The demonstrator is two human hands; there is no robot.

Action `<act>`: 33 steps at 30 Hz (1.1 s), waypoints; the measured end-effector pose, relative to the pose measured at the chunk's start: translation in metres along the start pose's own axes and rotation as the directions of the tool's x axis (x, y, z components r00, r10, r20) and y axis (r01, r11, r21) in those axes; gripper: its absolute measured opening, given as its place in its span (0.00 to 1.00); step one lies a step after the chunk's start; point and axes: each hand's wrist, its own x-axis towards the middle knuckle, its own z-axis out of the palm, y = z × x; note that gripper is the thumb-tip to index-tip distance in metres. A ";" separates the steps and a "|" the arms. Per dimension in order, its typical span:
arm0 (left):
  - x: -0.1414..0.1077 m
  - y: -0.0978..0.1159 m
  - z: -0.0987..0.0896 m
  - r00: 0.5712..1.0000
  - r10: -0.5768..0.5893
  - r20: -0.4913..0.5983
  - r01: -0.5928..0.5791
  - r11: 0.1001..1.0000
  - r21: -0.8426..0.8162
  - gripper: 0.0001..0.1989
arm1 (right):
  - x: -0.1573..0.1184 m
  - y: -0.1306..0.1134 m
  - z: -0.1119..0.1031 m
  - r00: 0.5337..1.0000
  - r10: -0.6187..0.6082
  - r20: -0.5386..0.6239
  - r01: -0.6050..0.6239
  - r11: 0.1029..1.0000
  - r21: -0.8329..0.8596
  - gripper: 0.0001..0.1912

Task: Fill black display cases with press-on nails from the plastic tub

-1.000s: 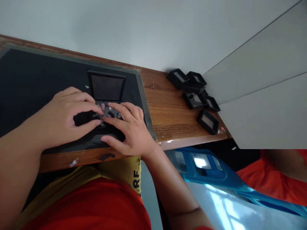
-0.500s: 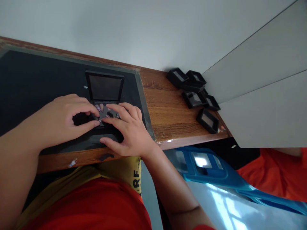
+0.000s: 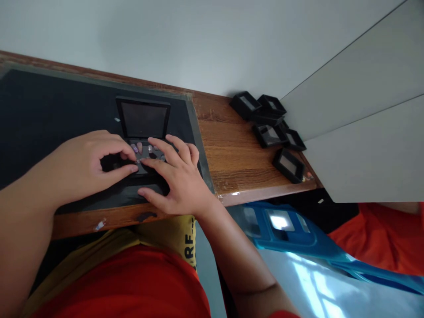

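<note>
A black box (image 3: 145,170) lies on the dark mat, its lid (image 3: 144,119) raised at the back with a clear window in it. Small press-on nails (image 3: 139,148), some purple and some grey-pink, lie inside. My left hand (image 3: 99,154) is at the box's left side, thumb and index tip curled close together in a pinch; what is between them is too small to tell. Over the right part of the box, my right hand (image 3: 179,176) has its fingers spread, the index tip down close to the left fingertips. Its palm and fingers hide part of the nails.
Several black windowed boxes (image 3: 288,165) are heaped on the wooden tabletop (image 3: 228,145) at right, against the wall. A tiny pale piece (image 3: 117,119) lies on the mat (image 3: 66,106). A blue plastic chair (image 3: 288,227) and another person's red sleeve (image 3: 380,238) are at lower right.
The right fingers have shifted slightly and spread a little, showing more of the nails. The left hand stays nearly in place, and the box looks unmoved.
</note>
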 end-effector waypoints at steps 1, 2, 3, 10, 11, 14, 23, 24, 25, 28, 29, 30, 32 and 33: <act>0.000 -0.001 0.001 1.000 0.002 -0.014 -0.002 1.000 0.008 0.16 | 0.000 0.000 0.000 1.000 0.000 -0.003 0.000 1.000 0.000 0.31; 0.000 -0.002 0.001 1.000 0.009 -0.023 -0.009 1.000 0.015 0.16 | 0.000 0.000 0.000 1.000 0.002 -0.007 -0.002 1.000 -0.001 0.31; 0.001 -0.003 0.001 0.999 0.023 -0.027 -0.022 1.000 0.020 0.16 | 0.000 0.000 0.000 1.000 0.005 -0.012 -0.005 1.000 -0.005 0.31; 0.000 0.000 -0.001 0.987 0.158 0.013 -0.159 0.987 0.017 0.15 | 0.000 0.001 0.002 1.000 0.006 -0.003 -0.006 1.000 -0.024 0.29; 0.000 0.001 -0.001 0.985 0.173 0.010 -0.173 0.985 0.011 0.14 | 0.000 0.001 0.002 1.000 0.002 0.000 -0.002 1.000 -0.021 0.29; 0.001 0.003 -0.001 0.978 0.207 -0.013 -0.207 0.978 0.031 0.13 | 0.000 0.002 0.001 1.000 0.001 0.014 -0.001 1.000 -0.013 0.29; -0.010 0.010 -0.009 0.956 0.154 -0.249 -0.129 0.985 0.112 0.08 | 0.000 0.002 0.000 1.000 0.007 0.011 -0.007 1.000 0.015 0.27; -0.010 0.009 -0.008 0.967 0.134 -0.216 -0.112 0.988 0.109 0.10 | 0.000 0.003 0.000 1.000 0.009 0.003 -0.009 1.000 0.019 0.26; -0.010 0.008 -0.006 0.977 0.126 -0.173 -0.107 0.988 0.111 0.12 | 0.000 0.003 -0.001 1.000 0.013 -0.007 -0.013 1.000 0.025 0.25; -0.005 0.003 0.000 0.981 0.167 -0.102 -0.152 0.978 0.140 0.18 | 0.000 0.005 -0.002 0.997 0.051 -0.064 -0.047 0.997 0.067 0.26; -0.004 0.002 0.002 0.978 0.183 -0.096 -0.168 0.975 0.146 0.19 | -0.001 0.006 -0.002 0.994 0.065 -0.087 -0.057 0.995 0.087 0.27; -0.003 0.001 0.004 0.977 0.194 -0.091 -0.180 0.973 0.145 0.19 | -0.001 0.007 -0.002 0.991 0.076 -0.106 -0.064 0.992 0.106 0.27; -0.002 0.000 0.006 0.975 0.208 -0.075 -0.197 0.971 0.135 0.18 | -0.001 0.008 -0.003 0.988 0.093 -0.127 -0.076 0.988 0.132 0.26; -0.002 0.000 0.006 0.974 0.216 -0.065 -0.207 0.970 0.131 0.17 | -0.001 0.008 -0.003 0.987 0.100 -0.127 -0.082 0.987 0.139 0.26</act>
